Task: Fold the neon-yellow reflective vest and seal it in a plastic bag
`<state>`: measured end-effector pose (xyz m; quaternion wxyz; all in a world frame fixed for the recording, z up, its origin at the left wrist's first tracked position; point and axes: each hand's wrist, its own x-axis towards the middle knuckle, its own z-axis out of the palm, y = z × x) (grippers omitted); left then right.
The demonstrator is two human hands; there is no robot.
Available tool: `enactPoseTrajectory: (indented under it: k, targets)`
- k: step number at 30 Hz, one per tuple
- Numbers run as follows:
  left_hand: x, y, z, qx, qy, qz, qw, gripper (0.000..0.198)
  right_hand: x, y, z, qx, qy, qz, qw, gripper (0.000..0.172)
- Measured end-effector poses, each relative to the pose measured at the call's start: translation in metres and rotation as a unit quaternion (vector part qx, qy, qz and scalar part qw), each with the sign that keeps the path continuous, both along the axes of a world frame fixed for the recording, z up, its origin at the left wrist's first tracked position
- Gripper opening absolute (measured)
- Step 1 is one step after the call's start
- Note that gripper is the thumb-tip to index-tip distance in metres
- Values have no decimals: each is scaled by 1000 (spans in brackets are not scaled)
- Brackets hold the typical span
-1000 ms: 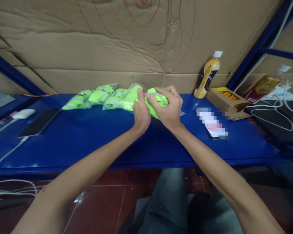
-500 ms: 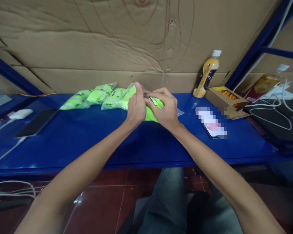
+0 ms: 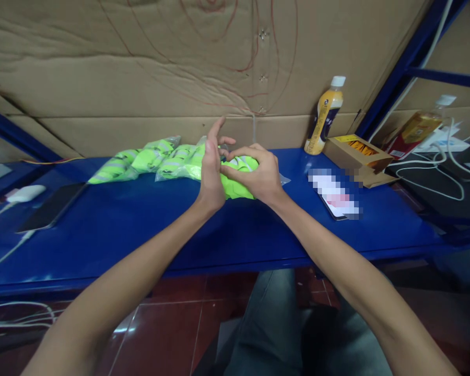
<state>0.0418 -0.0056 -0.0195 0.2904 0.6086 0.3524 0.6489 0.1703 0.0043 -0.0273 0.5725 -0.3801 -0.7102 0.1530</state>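
A rolled neon-green reflective vest [image 3: 235, 184] lies on the blue shelf [image 3: 235, 230] between my two hands. My right hand [image 3: 254, 176] is closed over the top of it and presses it down. Upright against the roll's left end stands my left hand [image 3: 212, 167], fingers spread and lifted, with thumb and forefinger near a bit of clear plastic. Behind and to the left lie several bagged neon-green vests [image 3: 141, 161] in clear plastic.
A phone [image 3: 335, 194] lies right of my hands, with a yellow drink bottle [image 3: 324, 116] and an open cardboard box [image 3: 356, 154] behind it. At far left a dark phone [image 3: 49, 213] and white charger [image 3: 25, 193] trail a cable. White cables lie at far right.
My left hand has let go of the roll and opened, fingers rising. My right hand stays clamped on the vest. The view has shifted slightly to the right.
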Motion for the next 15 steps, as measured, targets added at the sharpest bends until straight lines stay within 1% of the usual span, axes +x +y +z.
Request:
enactPoseTrajectory:
  k: [3, 5, 7, 8, 9, 10, 11, 12, 13, 14, 15]
  targets:
    - [1, -5, 4, -5, 36, 22, 999, 80, 3, 2, 1, -5, 11, 4, 1000, 22]
    - [2, -5, 5, 11, 37, -8, 999, 76, 10, 8, 2, -19, 41, 26, 999, 20]
    - [3, -1, 4, 48, 0, -41, 998, 70, 22, 17, 2, -55, 108, 56, 991, 23]
    - [3, 1, 2, 60, -19, -40, 997, 66, 30, 23, 3, -78, 153, 66, 983, 26]
    - [3, 4, -1, 67, -24, -23, 997, 63, 39, 30, 3, -101, 204, 68, 971, 31]
    - [3, 7, -6, 73, 0, 2, 997, 61, 49, 38, 3, -115, 254, 59, 959, 36]
    - [4, 9, -11, 81, 60, 23, 995, 61, 60, 46, 3, -118, 300, 44, 946, 40]
    - [4, 10, -18, 92, 153, 32, 983, 61, 71, 55, 2, -120, 344, 33, 931, 42]
    - [4, 10, -24, 103, 268, 28, 957, 61, 81, 62, 1, -126, 384, 26, 914, 45]
    - [5, 10, -30, 112, 385, 13, 916, 60, 92, 69, 0, -131, 417, 16, 899, 48]
    - [5, 9, -35, 112, 486, -8, 867, 58, 101, 76, -2, -131, 433, 3, 892, 50]
